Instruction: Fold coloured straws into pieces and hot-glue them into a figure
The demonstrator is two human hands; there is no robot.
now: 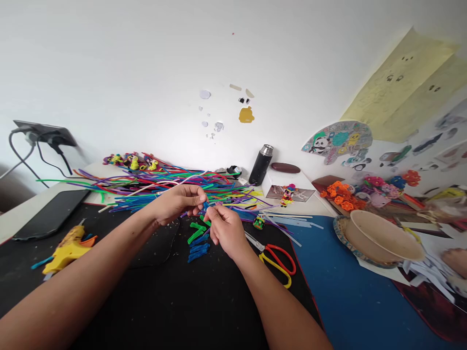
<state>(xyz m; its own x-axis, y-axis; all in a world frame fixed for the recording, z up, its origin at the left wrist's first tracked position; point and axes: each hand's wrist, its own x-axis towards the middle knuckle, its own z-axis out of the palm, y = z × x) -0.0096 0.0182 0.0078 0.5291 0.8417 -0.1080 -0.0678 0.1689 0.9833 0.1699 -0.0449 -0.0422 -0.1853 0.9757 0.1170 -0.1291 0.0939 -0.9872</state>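
Between my two hands is a short blue pipe cleaner (206,205), mostly covered by my fingers. My left hand (181,201) pinches it from the left, thumb against forefinger. From the right, my right hand (226,227) closes its fingertips on the same piece. Just below them on the black mat lie several folded blue pipe cleaner pieces (199,252) and a few green pieces (197,232). Scissors (279,260) with one red and one yellow handle rest beside my right wrist. A heap of long, many-coloured pipe cleaners (134,192) spreads behind my hands.
A yellow glue gun (69,250) and a dark phone or tablet (53,214) lie at left. Behind stand a black thermos (261,166) and a white box (272,182) with a small figurine (288,195). A bowl (386,236) sits at right; another person's hand (456,262) shows beyond it.
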